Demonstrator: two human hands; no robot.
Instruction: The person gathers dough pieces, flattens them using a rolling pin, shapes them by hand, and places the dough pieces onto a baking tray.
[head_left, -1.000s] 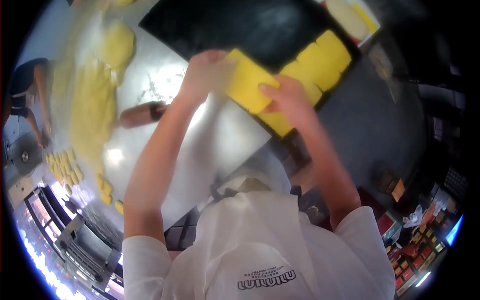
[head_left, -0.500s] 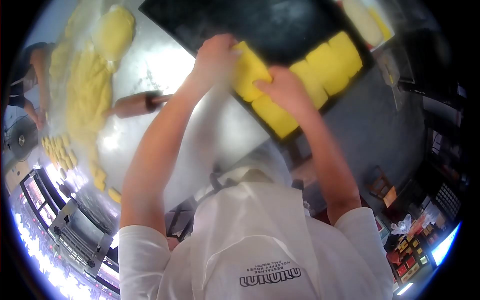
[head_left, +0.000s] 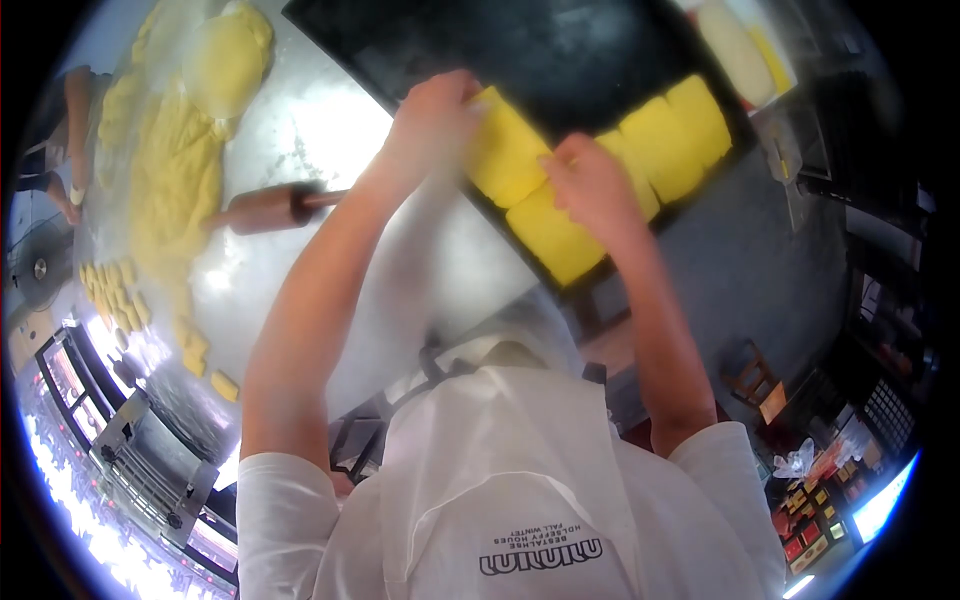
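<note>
A black baking tray (head_left: 420, 50) holds several flat yellow dough pieces. The leftmost upper dough piece (head_left: 507, 150) lies between my two hands. My left hand (head_left: 437, 115) is curled at its upper left edge; the fingertips are partly hidden and hazy. My right hand (head_left: 592, 185) is closed, thumb and fingers pinched at the piece's right edge. Just below, another dough piece (head_left: 560, 235) lies along the tray's near edge. More dough pieces (head_left: 675, 140) sit to the right, side by side.
A rolling pin (head_left: 270, 209) lies on the metal table (head_left: 290, 150) beside my left forearm. Further left are a large dough mass (head_left: 180, 180) and several small dough pieces (head_left: 115, 295). Another person's arm (head_left: 77, 120) shows at far left. A white container (head_left: 745, 50) stands at upper right.
My right hand has gone from lying over the dough with thumb spread to a closed pinch at its edge. My left hand has barely moved.
</note>
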